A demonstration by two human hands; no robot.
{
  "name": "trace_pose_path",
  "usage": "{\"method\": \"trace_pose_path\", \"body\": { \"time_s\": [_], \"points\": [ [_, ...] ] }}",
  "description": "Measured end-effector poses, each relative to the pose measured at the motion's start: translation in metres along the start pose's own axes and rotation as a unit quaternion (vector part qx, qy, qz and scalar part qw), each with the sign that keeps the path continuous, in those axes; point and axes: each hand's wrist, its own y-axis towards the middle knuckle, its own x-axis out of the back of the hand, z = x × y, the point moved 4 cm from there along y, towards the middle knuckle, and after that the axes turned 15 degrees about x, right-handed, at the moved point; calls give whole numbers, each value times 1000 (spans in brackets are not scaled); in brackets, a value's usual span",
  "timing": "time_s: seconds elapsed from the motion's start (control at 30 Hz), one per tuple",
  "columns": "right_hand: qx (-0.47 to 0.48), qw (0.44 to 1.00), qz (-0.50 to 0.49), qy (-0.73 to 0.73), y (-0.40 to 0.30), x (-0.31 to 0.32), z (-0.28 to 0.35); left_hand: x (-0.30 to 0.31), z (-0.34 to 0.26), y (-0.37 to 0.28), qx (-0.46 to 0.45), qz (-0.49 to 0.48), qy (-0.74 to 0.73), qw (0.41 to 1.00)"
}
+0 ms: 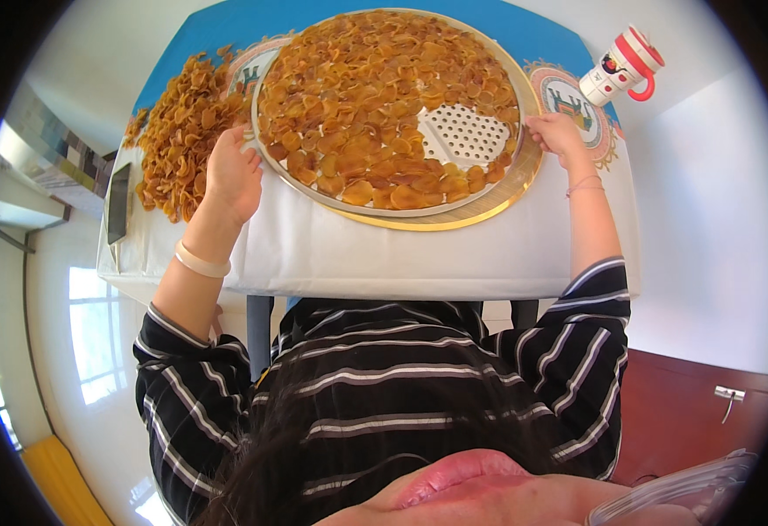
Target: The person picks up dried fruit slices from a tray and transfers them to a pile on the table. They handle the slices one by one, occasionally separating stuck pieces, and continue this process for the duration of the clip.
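Observation:
A round, perforated metal tray [466,137] lies before me, mostly covered with thin, dried amber-brown slices [370,98]. Its bare, holed surface shows at the right. Beneath it, a round board with a golden rim [423,225] sticks out to the right and front. My left hand [236,174] is at the tray's left rim, fingers curled; whether they grip it is hidden. At the opposite rim, my right hand [554,135] has thumb and fingers pinched together on the tray's edge. A loose heap of similar slices [183,138] lies left of the tray, beside my left hand.
A white and red mug with a handle [623,66] stands at the table's right back. A phone-like dark slab [118,204] lies at the left edge. The table wears a white and blue patterned cloth [384,263]. A wall rises at the right.

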Motion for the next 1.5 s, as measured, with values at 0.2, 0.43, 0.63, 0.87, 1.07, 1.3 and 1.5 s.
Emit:
{"method": "trace_pose_path", "body": {
  "time_s": [0.2,0.43,0.63,0.87,1.07,1.3,1.5],
  "points": [
    [-65,996,35,-49,6,-1,5,6,-1,25,-5,42,-15,999],
    [-106,992,65,-15,-1,1,5,-3,-5,16,-22,61,57,996],
    [-124,990,65,-34,-3,-6,11,-5,-14,20,-41,18,107,993],
    [-109,990,76,-37,-11,-6,23,-7,-18,23,-66,-2,181,981],
    [-131,988,77,-31,-44,-11,28,3,-26,56,-109,-50,234,965],
    [-153,985,72,-25,-84,-18,19,-5,-39,94,-114,21,302,946],
    [-156,987,41,21,-102,-29,15,-19,-64,140,-105,8,328,939]
  ]
}}
